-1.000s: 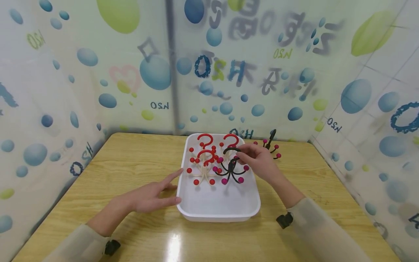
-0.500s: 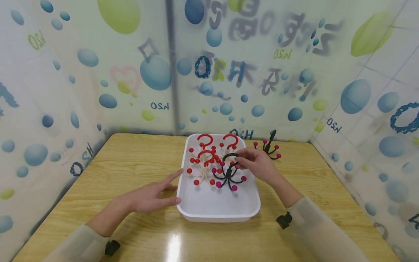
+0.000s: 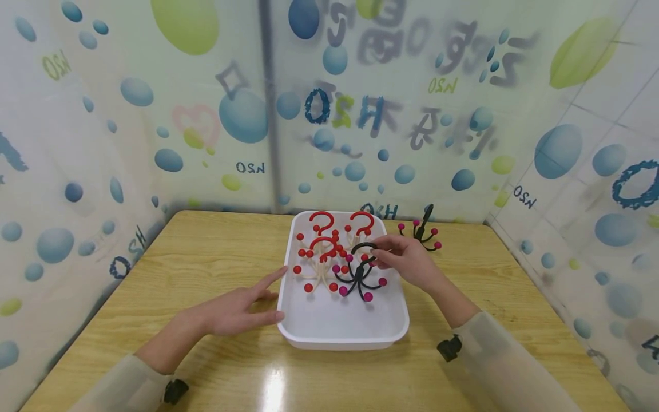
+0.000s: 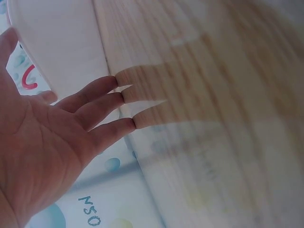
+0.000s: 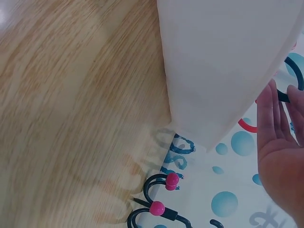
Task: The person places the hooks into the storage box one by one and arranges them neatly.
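A white tray sits mid-table. Inside it stand several cream hangers with red hooks and red balls, and beside them a black hanger with magenta balls. My right hand reaches in from the right and pinches the black hanger's top loop; its prongs rest on the tray floor. My left hand lies flat on the wood with straight fingers touching the tray's left wall. The left wrist view shows that hand spread beside the tray. The right wrist view shows my right hand past the tray wall.
A second black hanger with magenta balls stands on the table behind the tray's right corner, also low in the right wrist view as black hanger. Printed curtain walls close in the wooden table on three sides.
My right hand has brought the black hanger down and slightly left until it rests on the tray floor. The left hand has stayed where it was.
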The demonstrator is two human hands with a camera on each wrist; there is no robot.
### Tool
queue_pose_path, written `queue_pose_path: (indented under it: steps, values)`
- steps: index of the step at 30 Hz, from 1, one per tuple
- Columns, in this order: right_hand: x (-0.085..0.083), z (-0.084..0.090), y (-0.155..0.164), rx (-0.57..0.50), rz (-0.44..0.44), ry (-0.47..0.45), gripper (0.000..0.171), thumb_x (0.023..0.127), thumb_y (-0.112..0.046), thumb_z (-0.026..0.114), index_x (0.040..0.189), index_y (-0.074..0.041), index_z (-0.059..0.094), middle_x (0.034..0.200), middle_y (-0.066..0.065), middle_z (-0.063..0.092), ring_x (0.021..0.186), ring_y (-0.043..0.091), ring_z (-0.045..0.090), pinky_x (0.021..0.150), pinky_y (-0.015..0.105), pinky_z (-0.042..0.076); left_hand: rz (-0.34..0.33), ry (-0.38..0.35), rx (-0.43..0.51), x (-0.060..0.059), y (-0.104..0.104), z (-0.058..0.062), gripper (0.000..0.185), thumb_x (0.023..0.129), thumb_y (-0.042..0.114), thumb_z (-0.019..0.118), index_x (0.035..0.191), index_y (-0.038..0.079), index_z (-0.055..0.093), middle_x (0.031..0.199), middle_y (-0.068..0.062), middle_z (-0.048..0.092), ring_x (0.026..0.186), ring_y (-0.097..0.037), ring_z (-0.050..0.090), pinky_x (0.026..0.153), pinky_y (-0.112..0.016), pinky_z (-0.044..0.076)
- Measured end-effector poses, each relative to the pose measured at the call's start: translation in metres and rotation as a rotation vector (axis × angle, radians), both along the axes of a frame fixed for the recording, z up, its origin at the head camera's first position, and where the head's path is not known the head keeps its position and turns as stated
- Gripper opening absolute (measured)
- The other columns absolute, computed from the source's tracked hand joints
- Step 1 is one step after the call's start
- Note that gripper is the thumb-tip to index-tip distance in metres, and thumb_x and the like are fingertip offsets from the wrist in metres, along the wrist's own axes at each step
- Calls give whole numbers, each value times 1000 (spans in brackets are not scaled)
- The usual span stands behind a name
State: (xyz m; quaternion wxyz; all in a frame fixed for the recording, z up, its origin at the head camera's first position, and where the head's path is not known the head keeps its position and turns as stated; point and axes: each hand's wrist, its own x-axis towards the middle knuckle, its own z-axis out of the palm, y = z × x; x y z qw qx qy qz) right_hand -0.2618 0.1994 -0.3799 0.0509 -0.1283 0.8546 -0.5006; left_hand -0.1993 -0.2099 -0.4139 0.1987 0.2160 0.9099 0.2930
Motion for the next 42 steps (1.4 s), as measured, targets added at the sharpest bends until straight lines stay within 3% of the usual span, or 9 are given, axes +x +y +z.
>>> queue_pose_path:
  steps: [5,15,22,26,31,34,39,42]
  values:
    - [2,0,3,0,6,14,32,108,-19,72,138,-6,72,129,21,77,107,32,80,94,37,67,-1,2,5,0,0,0,94,104,68,62,177,41,10,163,-16,59,156,-47,49,125,-75,36]
    - [8,1,23,45,-27,49,36,109,-21,70,141,-4,69,132,21,75,106,27,81,97,49,67,2,-3,-1,1,1,2,93,104,68,61,177,41,9,163,-16,58,156,-47,48,124,-76,35]
    - [10,-1,42,57,-54,62,37,109,-23,71,141,-4,70,133,23,75,106,30,80,91,39,68,5,-13,-8,1,1,3,92,106,65,61,177,42,7,164,-16,58,157,-48,47,125,-76,35]
    - [11,-3,53,58,-67,49,39,110,-26,71,142,-5,69,135,22,74,109,32,79,97,48,67,7,-18,-6,1,2,3,92,106,65,61,177,42,8,164,-17,58,157,-48,47,125,-76,35]
    - [10,-1,68,82,-94,69,42,111,-30,69,143,-3,67,130,21,76,112,38,78,92,36,68,9,-22,-1,1,1,2,92,105,66,62,177,43,8,164,-17,57,156,-48,48,124,-76,35]
    - [6,2,82,88,-120,82,44,111,-32,69,144,-2,66,132,24,75,110,31,79,88,27,67,7,-19,-2,1,2,1,93,105,66,61,177,43,7,164,-16,57,157,-47,47,124,-76,36]
    - [-5,6,107,71,-171,96,47,114,-33,63,150,-2,62,141,26,69,101,7,76,88,24,65,4,-9,-8,0,1,0,92,105,66,61,177,43,7,164,-16,58,156,-48,48,125,-76,35]
    - [-13,7,121,61,-199,100,49,115,-33,60,152,-1,60,140,22,69,99,1,75,88,22,65,4,-4,-10,0,1,0,92,105,66,61,177,43,8,163,-16,58,156,-48,48,125,-76,35]
